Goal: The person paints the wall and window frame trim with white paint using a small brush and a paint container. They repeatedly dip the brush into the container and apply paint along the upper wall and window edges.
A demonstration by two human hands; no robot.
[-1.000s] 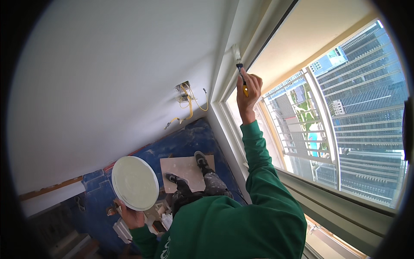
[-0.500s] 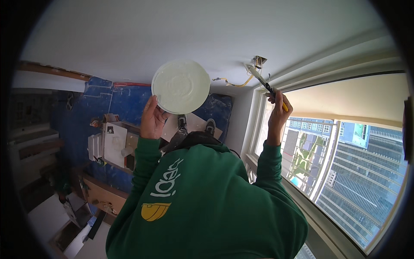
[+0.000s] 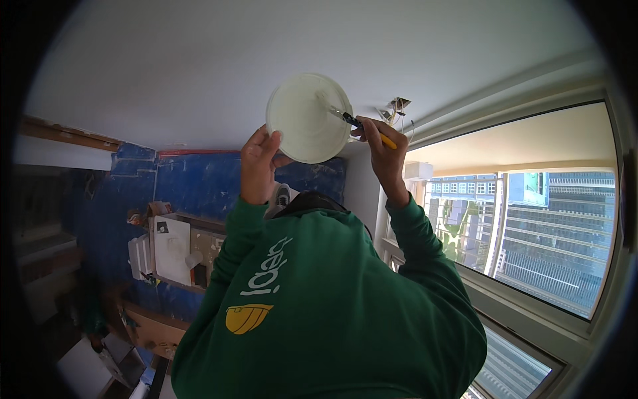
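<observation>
My left hand (image 3: 259, 159) grips the lower left rim of a round, pale tub (image 3: 307, 154), with the thumb on the edge and the fingers underneath. White, creamy paint (image 3: 296, 106) shows inside it. My right hand (image 3: 387, 153) is closed round the black and yellow handle of a paintbrush (image 3: 350, 120). The brush slants up to the left over the tub's right rim, and its pale bristle end meets the paint near the middle; how deep it goes I cannot tell.
Loose wires hang from a square opening (image 3: 399, 104) in the white wall, just beyond my right hand. A framed window (image 3: 518, 219) runs along the right. Blue sheeting (image 3: 199, 183) covers the floor, with a cluttered bench (image 3: 174, 249) at the left.
My right hand has brought the paintbrush left, from beside the wall opening to inside the tub. My left hand has moved the tub to the right.
</observation>
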